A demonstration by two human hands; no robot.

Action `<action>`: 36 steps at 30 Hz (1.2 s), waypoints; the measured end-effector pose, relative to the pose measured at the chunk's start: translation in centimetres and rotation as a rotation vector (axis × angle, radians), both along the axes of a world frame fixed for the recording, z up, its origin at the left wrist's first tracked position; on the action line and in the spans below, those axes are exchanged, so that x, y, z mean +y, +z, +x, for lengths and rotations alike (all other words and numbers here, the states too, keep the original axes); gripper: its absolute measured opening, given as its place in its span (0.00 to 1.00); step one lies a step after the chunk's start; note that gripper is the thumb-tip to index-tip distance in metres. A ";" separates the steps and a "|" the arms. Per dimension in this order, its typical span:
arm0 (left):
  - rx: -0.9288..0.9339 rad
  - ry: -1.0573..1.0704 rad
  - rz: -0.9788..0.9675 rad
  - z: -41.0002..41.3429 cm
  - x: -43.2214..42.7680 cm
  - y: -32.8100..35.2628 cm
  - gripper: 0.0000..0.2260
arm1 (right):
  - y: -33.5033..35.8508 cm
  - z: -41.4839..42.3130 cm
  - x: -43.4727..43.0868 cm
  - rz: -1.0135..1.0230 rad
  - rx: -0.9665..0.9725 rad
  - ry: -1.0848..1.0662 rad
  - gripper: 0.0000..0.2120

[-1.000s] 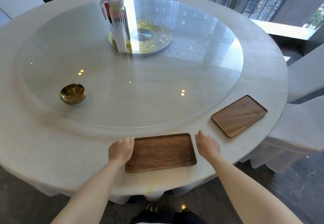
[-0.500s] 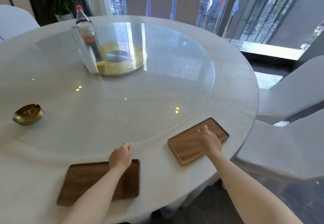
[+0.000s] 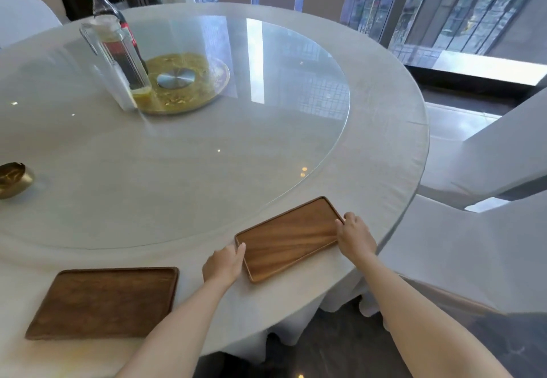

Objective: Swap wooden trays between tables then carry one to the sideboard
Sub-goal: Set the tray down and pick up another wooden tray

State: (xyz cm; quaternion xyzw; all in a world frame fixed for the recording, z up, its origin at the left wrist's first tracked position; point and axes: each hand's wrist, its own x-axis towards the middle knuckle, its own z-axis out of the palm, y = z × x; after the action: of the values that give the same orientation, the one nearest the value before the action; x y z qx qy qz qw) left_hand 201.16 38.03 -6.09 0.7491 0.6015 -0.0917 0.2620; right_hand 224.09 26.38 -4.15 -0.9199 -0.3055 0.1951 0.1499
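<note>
Two wooden trays lie flat near the front edge of the round white table [image 3: 384, 129]. The lighter tray [image 3: 288, 237] sits at the right, angled. My left hand [image 3: 223, 265] curls against its near-left short edge and my right hand [image 3: 355, 237] closes over its far-right short edge; the tray rests on the cloth. The darker tray [image 3: 103, 302] lies alone at the front left, untouched.
A glass turntable [image 3: 236, 129] covers the table's middle, carrying a clear pitcher [image 3: 117, 61], a cola bottle [image 3: 102, 2] and a gold centre disc [image 3: 183, 82]. A brass ashtray [image 3: 11, 179] sits at the left. White-covered chairs [image 3: 488, 229] stand close on the right.
Both hands left the darker tray and moved right to the lighter one. My view turned right, so the darker tray now lies at the lower left.
</note>
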 end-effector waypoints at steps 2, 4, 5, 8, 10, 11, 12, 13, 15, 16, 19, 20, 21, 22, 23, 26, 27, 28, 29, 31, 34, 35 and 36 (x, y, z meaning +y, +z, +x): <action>0.042 0.005 -0.042 0.6 -0.5 -0.2 0.25 | -0.4 0.4 0.0 -0.005 0.017 0.016 0.19; 0.057 0.024 -0.071 1.1 -0.9 -0.3 0.25 | -0.8 0.6 0.2 -0.020 0.033 0.022 0.19; 0.059 0.039 -0.081 1.3 -1.0 -0.3 0.26 | -1.0 0.7 0.3 -0.028 0.038 0.019 0.19; 0.057 0.070 -0.101 1.4 -1.2 -0.5 0.26 | -1.4 1.0 0.6 -0.044 0.059 -0.006 0.19; 0.052 0.070 -0.100 1.4 -1.3 -0.5 0.25 | -1.6 1.1 0.6 -0.033 0.063 -0.014 0.18; 0.046 0.069 -0.095 1.4 -1.4 -0.5 0.25 | -1.7 1.0 0.6 -0.023 0.059 -0.017 0.18; 0.039 0.069 -0.085 1.3 -1.3 -0.5 0.25 | -1.8 0.9 0.5 -0.009 0.057 -0.023 0.17; 0.032 0.070 -0.073 1.3 -1.2 -0.4 0.25 | -1.8 0.7 0.5 0.006 0.057 -0.035 0.17; 0.018 0.070 -0.049 1.0 -0.7 -0.1 0.25 | -1.8 0.2 0.5 0.031 0.063 -0.061 0.17; 0.006 0.069 -0.039 0.8 -0.3 0.1 0.24 | -1.8 -0.1 0.5 0.038 0.067 -0.070 0.17; -0.039 0.051 -0.006 -0.2 0.8 0.5 0.23 | -1.7 -1.3 0.6 0.052 0.078 -0.096 0.18; -0.054 0.040 0.007 -0.7 1.2 0.6 0.22 | -1.6 -1.8 0.6 0.055 0.076 -0.097 0.18; -0.067 0.032 0.020 -1.2 1.6 0.8 0.20 | -1.5 -2.4 0.8 0.059 0.070 -0.094 0.18; -0.075 0.023 0.036 -1.8 2.0 1.0 0.19 | -1.4 -3.1 0.9 0.065 0.062 -0.090 0.18; -0.080 0.015 0.054 -2.5 2.4 1.3 0.19 | -1.3 -3.8 1.1 0.071 0.053 -0.089 0.19; -0.098 -0.015 0.110 -4.7 3.8 2.3 0.19 | -0.6 -6.2 2.0 0.091 0.030 -0.093 0.19; -0.106 -0.028 0.129 -5.6 4.4 2.6 0.19 | -0.4 -7.2 2.5 0.096 0.023 -0.093 0.19; -0.111 -0.042 0.145 -6.6 5.1 2.8 0.18 | -0.2 -8.2 3.0 0.098 0.013 -0.091 0.19; -0.116 -0.054 0.161 -7.7 5.8 3.1 0.18 | 0.0 -9.3 3.6 0.097 0.000 -0.088 0.19; -0.118 -0.077 0.184 -10.3 7.5 3.6 0.18 | 0.5 -11.9 4.9 0.098 -0.024 -0.080 0.18; -0.112 -0.100 0.202 -14.9 9.9 4.2 0.18 | 0.8 -16.5 6.9 0.099 -0.031 -0.075 0.18; -0.110 -0.106 0.208 -16.6 10.8 4.2 0.18 | 0.8 -18.1 7.6 0.098 -0.022 -0.076 0.18; -0.107 -0.112 0.213 -18.2 11.6 4.2 0.18 | 0.8 -19.7 8.3 0.097 -0.010 -0.077 0.18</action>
State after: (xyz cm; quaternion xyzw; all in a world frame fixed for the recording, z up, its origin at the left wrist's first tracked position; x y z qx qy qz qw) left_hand 182.98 49.60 -1.87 0.8090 0.5502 -0.0017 0.2069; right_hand 204.35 34.66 -3.35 -0.9236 -0.2795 0.1694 0.2004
